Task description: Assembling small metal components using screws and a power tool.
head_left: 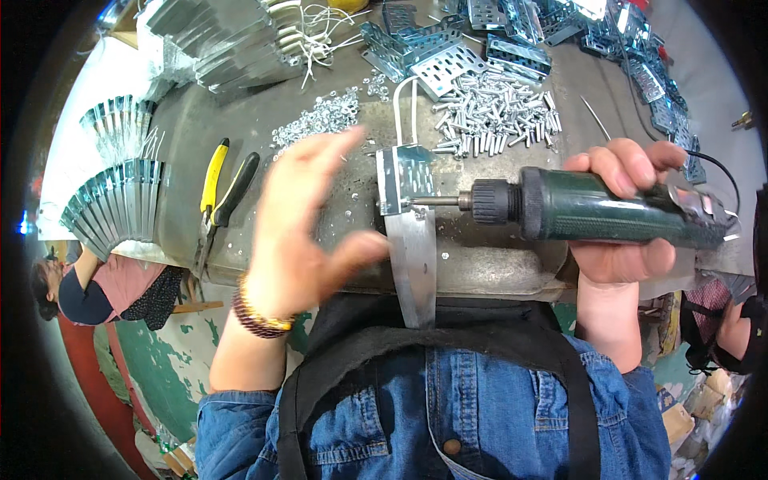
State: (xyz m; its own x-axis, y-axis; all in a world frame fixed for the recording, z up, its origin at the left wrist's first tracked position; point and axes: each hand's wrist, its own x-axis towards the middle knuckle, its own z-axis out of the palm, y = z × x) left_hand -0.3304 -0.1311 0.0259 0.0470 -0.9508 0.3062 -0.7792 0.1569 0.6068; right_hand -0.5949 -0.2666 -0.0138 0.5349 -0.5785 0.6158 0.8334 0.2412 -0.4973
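Note:
My right hand [612,260] grips a dark green electric screwdriver [592,204] held level. Its bit points left and meets the edge of a small shiny metal bracket [416,172], or lies just in front of it; I cannot tell which. From the bracket a smooth grey strip [412,264] runs down over the table's near edge, and a white loop [398,112] rises behind it. Left of the bracket is my left hand [300,240], a little blurred, thumb and fingers apart, holding nothing. Its fingertips are near a pile of small nuts [324,112].
A heap of screws [496,112] lies beyond the bracket. Perforated metal brackets [520,56] crowd the back right. Yellow-and-black pliers [216,192] rest at left, near fanned strips [120,204]. A thin rod [596,118] lies near the screwdriver's cable. Another person [112,292] is at far left.

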